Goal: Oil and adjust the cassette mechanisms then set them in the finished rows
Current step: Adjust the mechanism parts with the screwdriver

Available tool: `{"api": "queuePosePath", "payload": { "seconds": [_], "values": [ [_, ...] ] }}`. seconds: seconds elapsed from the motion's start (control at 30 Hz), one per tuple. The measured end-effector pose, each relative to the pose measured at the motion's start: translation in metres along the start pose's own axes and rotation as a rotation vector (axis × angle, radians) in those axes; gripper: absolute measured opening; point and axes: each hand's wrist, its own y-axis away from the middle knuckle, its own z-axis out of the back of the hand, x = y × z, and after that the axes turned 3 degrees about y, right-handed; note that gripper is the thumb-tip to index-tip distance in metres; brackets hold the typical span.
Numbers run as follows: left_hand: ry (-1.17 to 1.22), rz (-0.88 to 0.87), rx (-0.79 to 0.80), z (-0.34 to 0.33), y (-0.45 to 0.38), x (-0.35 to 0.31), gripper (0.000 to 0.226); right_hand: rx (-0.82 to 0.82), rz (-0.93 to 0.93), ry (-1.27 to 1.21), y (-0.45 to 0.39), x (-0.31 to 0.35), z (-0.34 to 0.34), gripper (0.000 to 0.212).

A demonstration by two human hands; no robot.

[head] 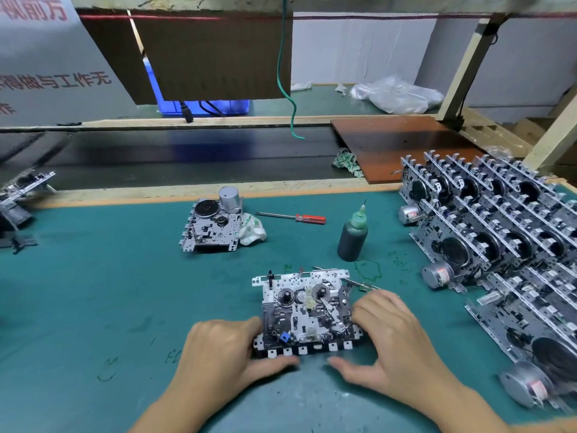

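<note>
At the far left edge of the green tabletop (93,292) lies a part-seen mechanism (18,198), well apart from the rest. Farther right, toward the back, a second mechanism (212,225) lies flat with its motor can upward, a crumpled rag (253,231) touching its right side. Beyond the rag lies a red-handled screwdriver (293,217). In the near middle, the left hand (218,351) grips the left end of the worked mechanism (304,314), fingers (249,328) curled at its side and thumb along its near edge. The right hand (393,342) grips the right end likewise, thumb stretched below the near edge. The mechanism rests flat on the tabletop between both hands. Behind its right corner stands a dark oil bottle (352,237) with a green nozzle. At the right, the finished rows (499,232) of mechanisms stand packed on edge.
</note>
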Motion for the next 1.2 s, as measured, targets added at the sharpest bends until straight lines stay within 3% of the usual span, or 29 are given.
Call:
{"api": "queuePosePath", "payload": {
  "seconds": [0.1, 0.2, 0.27, 0.37, 0.4, 0.5, 0.57, 0.67, 0.77, 0.97, 1.1, 1.2],
  "values": [
    [-0.002, 0.028, -0.031, 0.0, 0.0, 0.001, 0.073, 0.015, 0.071, 0.054, -0.001, -0.003, 0.003, 0.043],
    [-0.003, 0.08, -0.079, 0.001, -0.001, -0.001, 0.072, 0.058, 0.017, 0.024, -0.005, -0.003, 0.009, 0.048],
    [0.006, 0.138, -0.116, -0.001, -0.002, -0.003, 0.07, 0.045, -0.168, -0.101, -0.013, -0.003, 0.013, 0.05],
    [0.003, 0.214, -0.146, -0.003, -0.005, -0.003, 0.063, -0.136, -0.616, -0.417, -0.035, -0.011, 0.013, 0.031],
    [0.006, 0.231, -0.152, -0.004, -0.005, -0.003, 0.061, -0.157, -0.721, -0.497, -0.045, -0.017, 0.011, 0.033],
    [0.028, 0.284, -0.139, -0.002, -0.006, -0.003, 0.059, -0.021, -0.882, -0.637, -0.072, -0.034, -0.004, 0.06],
    [0.045, 0.317, -0.116, -0.002, -0.006, -0.003, 0.059, 0.076, -0.948, -0.651, -0.082, -0.038, -0.018, 0.056],
    [0.06, 0.341, -0.083, -0.001, -0.006, -0.003, 0.059, 0.061, -0.943, -0.597, -0.085, -0.036, -0.028, 0.035],
    [0.076, 0.363, -0.091, 0.001, -0.006, -0.005, 0.054, -0.076, -0.791, -0.668, -0.081, -0.027, -0.015, 0.014],
    [0.107, 0.36, -0.102, 0.002, -0.006, -0.004, 0.054, -0.402, -0.716, -0.967, -0.063, 0.004, 0.02, 0.026],
    [0.094, 0.352, -0.082, 0.0, -0.005, -0.004, 0.057, -0.478, -0.811, -1.3, -0.046, 0.018, 0.015, 0.022],
    [0.098, 0.365, -0.086, 0.0, -0.005, -0.004, 0.058, -0.532, -0.881, -1.405, -0.041, 0.026, 0.01, 0.006]
  ]
}}
